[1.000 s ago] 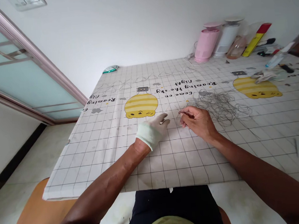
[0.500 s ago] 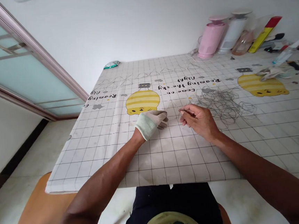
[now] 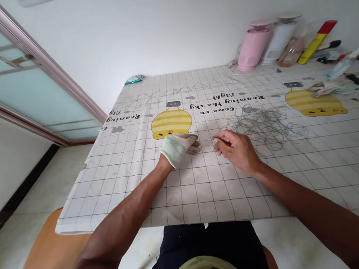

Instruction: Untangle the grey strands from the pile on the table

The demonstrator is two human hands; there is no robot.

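My left hand (image 3: 182, 147) wears a pale work glove with a mint cuff. Its fingers are closed and rest low over the tablecloth, below a yellow printed balloon; whatever they hold is too small or hidden. A short gap to the right, my bare right hand (image 3: 235, 148) pinches thumb and forefinger together, with a thin dark tip at the fingertips that I cannot make out. Just beyond the right hand lies a loose tangle of thin grey wire (image 3: 265, 129). Bent wire triangles (image 3: 206, 84) sit in a row towards the back of the table.
The checked tablecloth (image 3: 203, 191) covers the table up to the wall. At the back right stand a pink cylinder (image 3: 253, 48), a white cylinder (image 3: 280, 42), a bottle (image 3: 292, 53) and a yellow-red box (image 3: 317, 43). Another glove (image 3: 328, 87) lies at right. A green packet (image 3: 134, 79) marks the back left corner.
Both hands have shifted slightly to the left, the right one also a touch nearer to me. Their fingers stay closed. The view has tipped very slightly.
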